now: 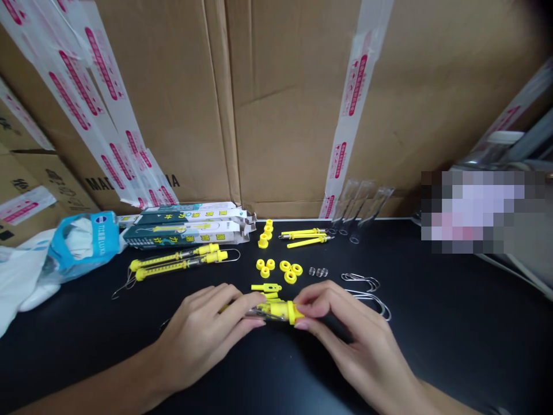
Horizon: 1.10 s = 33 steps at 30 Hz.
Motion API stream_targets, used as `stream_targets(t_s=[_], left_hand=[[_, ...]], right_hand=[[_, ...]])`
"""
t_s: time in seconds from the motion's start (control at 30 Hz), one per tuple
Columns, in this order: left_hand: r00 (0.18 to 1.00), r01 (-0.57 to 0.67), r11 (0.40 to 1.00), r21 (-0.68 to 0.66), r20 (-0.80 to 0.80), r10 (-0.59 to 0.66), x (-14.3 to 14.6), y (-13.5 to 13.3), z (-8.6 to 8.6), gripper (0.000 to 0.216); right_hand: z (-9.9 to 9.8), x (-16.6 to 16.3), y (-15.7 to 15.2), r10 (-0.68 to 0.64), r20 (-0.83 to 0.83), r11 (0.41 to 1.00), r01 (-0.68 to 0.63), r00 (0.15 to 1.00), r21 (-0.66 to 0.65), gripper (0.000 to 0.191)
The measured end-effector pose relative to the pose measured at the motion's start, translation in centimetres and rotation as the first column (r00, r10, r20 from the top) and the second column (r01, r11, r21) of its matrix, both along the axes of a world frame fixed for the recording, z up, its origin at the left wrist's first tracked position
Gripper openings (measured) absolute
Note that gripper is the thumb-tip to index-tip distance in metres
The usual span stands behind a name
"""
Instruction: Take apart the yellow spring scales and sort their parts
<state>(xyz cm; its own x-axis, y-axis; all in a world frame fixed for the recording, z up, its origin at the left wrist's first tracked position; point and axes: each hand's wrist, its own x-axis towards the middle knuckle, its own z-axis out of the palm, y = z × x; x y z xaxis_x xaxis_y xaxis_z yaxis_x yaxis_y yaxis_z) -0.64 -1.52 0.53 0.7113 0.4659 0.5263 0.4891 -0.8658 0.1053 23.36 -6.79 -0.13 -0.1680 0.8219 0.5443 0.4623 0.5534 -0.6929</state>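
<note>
My left hand [203, 325] is closed around the clear tube of a yellow spring scale [280, 312], held level just above the black table. With thumb and fingers, my right hand [352, 337] pinches the yellow cap at the tube's right end. Most of the tube's left part is hidden behind my left fingers. Just beyond my hands lie small yellow flat pieces [266, 287], partly covered. Farther back are yellow collars [265, 268], yellow rings [290, 271] and small metal springs [318, 272]. Large wire hooks [367, 297] lie beyond my right hand.
Two whole spring scales [181, 262] lie left, before printed boxes [185, 227]. Yellow caps [265, 233], yellow rods with springs [306, 237] and upright clear tubes [358, 213] stand behind. A blue-white packet [88, 242] is far left. A cardboard wall [285, 115] closes the back.
</note>
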Motion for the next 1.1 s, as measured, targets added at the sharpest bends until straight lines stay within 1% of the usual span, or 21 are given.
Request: stream_targets(t_s=[0.07, 0.13, 0.17, 0.23, 0.3, 0.33, 0.37, 0.5, 0.57, 0.63, 0.7, 0.8, 0.87, 0.97, 1.03, 1.1], left_hand=[[1.0, 0.005, 1.0, -0.025, 0.013, -0.005, 0.0, 0.1, 0.0, 0.019], [1.0, -0.003, 0.999, -0.035, 0.029, 0.004, 0.1, 0.1, 0.0, 0.02], [0.999, -0.008, 0.999, -0.032, 0.035, 0.009, 0.1, 0.1, -0.1, 0.021], [0.999, -0.012, 1.0, -0.021, 0.032, 0.012, 0.0, 0.0, -0.1, 0.02], [1.0, -0.005, 1.0, -0.003, 0.024, 0.005, 0.0, 0.0, -0.2, 0.021], [1.0, -0.006, 1.0, 0.006, 0.02, 0.006, 0.0, 0.0, -0.2, 0.021], [1.0, -0.007, 1.0, 0.014, 0.019, 0.006, 0.0, 0.0, -0.3, 0.022], [1.0, -0.012, 1.0, 0.029, 0.009, 0.012, -0.1, 0.0, -0.2, 0.022], [1.0, -0.01, 0.999, 0.041, 0.006, 0.009, -0.2, -0.1, -0.1, 0.023], [1.0, -0.012, 0.998, 0.057, 0.008, 0.012, -0.2, -0.2, -0.1, 0.023], [1.0, -0.007, 0.998, 0.066, 0.01, 0.006, -0.3, -0.3, -0.2, 0.022], [1.0, 0.015, 0.998, 0.057, 0.013, -0.016, -0.3, -0.4, -0.3, 0.021], [0.999, 0.024, 0.999, 0.047, 0.02, -0.025, -0.3, -0.4, -0.3, 0.021], [0.999, 0.009, 0.999, 0.04, 0.032, -0.01, -0.2, -0.3, -0.3, 0.022], [0.999, -0.007, 1.0, 0.03, 0.043, 0.006, -0.1, -0.2, -0.3, 0.023], [0.999, -0.013, 1.0, 0.022, 0.053, 0.011, 0.0, -0.1, -0.3, 0.022]], right_hand=[[0.1, 0.1, 0.1, 0.001, 0.014, 1.0, -0.001, 1.0, -0.021, 0.008], [0.2, 0.2, 0.2, -0.013, 0.025, 0.995, 0.015, 1.0, -0.095, 0.019], [0.2, 0.3, 0.3, -0.018, 0.039, 0.99, 0.023, 0.999, -0.136, 0.019], [0.2, 0.4, 0.4, -0.009, 0.089, 0.982, 0.026, 0.996, -0.189, 0.011], [0.1, 0.5, 0.3, 0.011, 0.133, 0.98, 0.015, 0.991, -0.197, 0.025], [0.0, 0.5, 0.3, 0.013, 0.139, 0.982, 0.013, 0.99, -0.189, 0.029], [-0.1, 0.5, 0.2, 0.012, 0.138, 0.983, 0.014, 0.99, -0.183, 0.029], [-0.3, 0.4, 0.1, 0.006, 0.104, 0.983, 0.013, 0.995, -0.181, 0.017], [-0.3, 0.4, 0.1, 0.038, 0.055, 0.974, -0.025, 0.998, -0.225, 0.011], [-0.3, 0.4, 0.1, 0.082, -0.014, 0.952, -0.083, 0.997, -0.294, 0.008], [-0.3, 0.5, 0.1, 0.117, -0.072, 0.925, -0.135, 0.991, -0.355, 0.013], [-0.6, 0.6, 0.0, 0.102, -0.09, 0.905, -0.13, 0.991, -0.406, 0.02], [-0.8, 0.6, 0.1, 0.075, -0.074, 0.927, -0.096, 0.994, -0.362, 0.022], [-0.9, 0.5, 0.3, 0.07, -0.054, 0.984, -0.078, 0.996, -0.158, 0.01], [-0.8, 0.5, 0.3, 0.073, -0.044, 0.996, -0.075, 0.996, -0.039, 0.01], [-0.6, 0.6, 0.3, 0.066, -0.033, 0.998, -0.066, 0.997, 0.0, 0.01]])
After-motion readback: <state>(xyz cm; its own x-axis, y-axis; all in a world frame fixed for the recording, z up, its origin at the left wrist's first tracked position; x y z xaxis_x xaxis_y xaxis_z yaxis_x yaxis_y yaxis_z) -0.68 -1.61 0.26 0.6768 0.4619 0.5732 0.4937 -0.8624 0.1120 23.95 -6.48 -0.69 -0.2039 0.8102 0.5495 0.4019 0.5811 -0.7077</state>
